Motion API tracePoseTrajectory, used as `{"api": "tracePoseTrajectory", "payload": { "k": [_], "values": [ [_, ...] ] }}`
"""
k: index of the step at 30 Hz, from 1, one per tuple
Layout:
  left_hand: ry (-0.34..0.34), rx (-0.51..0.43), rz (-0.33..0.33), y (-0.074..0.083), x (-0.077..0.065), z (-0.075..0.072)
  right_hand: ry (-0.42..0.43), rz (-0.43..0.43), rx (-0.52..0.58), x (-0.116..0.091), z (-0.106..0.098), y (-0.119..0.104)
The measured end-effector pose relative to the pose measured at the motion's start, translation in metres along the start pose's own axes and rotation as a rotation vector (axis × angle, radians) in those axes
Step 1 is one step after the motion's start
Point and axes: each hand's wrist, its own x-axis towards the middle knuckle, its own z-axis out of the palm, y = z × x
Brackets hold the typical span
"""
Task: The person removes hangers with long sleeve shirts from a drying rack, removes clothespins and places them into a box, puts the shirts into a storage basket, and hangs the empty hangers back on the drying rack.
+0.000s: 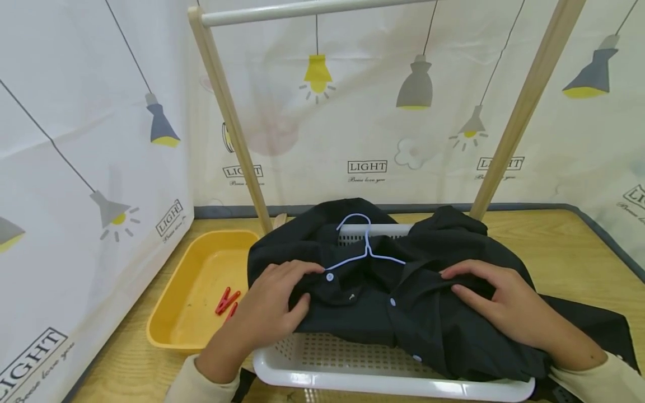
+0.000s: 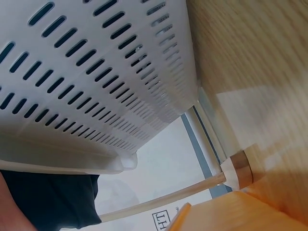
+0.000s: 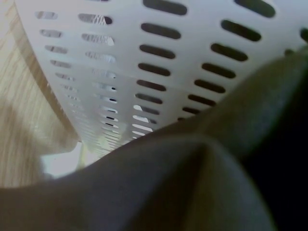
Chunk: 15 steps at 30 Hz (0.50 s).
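Black cloth makes up the shirt [image 1: 347, 319], which lies bunched across the top of a white slotted basket [image 1: 393, 389], its folds spilling past the rim on the right. Pale blue buttons [image 1: 393, 302] show along its front. A light blue hanger [image 1: 368, 246] sits at the neck opening, hook upward and clear of the fabric, the outer ends of its arms hidden by the collar and folds.

Both hands are on the shirt, one to each side of the hanger. The left hand [image 1: 274, 302] lies over the cloth with fingers and thumb bent, the forefinger's tip near the hanger's arm; whether it grips the fabric I cannot tell. The right hand [image 1: 509, 305] pinches a fold between thumb and forefinger. Beige sleeves [image 1: 594, 380] cover the person's forearms.

Left of the basket, a yellow tray [image 1: 201, 280] holds red clips [image 1: 220, 307], partly hidden by the left arm. Basket and tray rest on a wooden bench [image 1: 564, 235]. Behind them rises a rack with wooden posts [image 1: 234, 117] and a white crossbar [image 1: 312, 8], in front of a pale backdrop [image 1: 363, 129] printed with hanging lamps and the word "LIGHT"
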Motion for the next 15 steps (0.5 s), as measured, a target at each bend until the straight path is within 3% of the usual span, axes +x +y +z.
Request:
{"api": "tracePoseTrajectory", "payload": {
  "k": [15],
  "values": [
    [0.049,0.023,-0.021,-0.0019,-0.0006,0.0022,0.015,0.017,-0.013,-0.0019,0.0020,0.0001]
  ]
}}
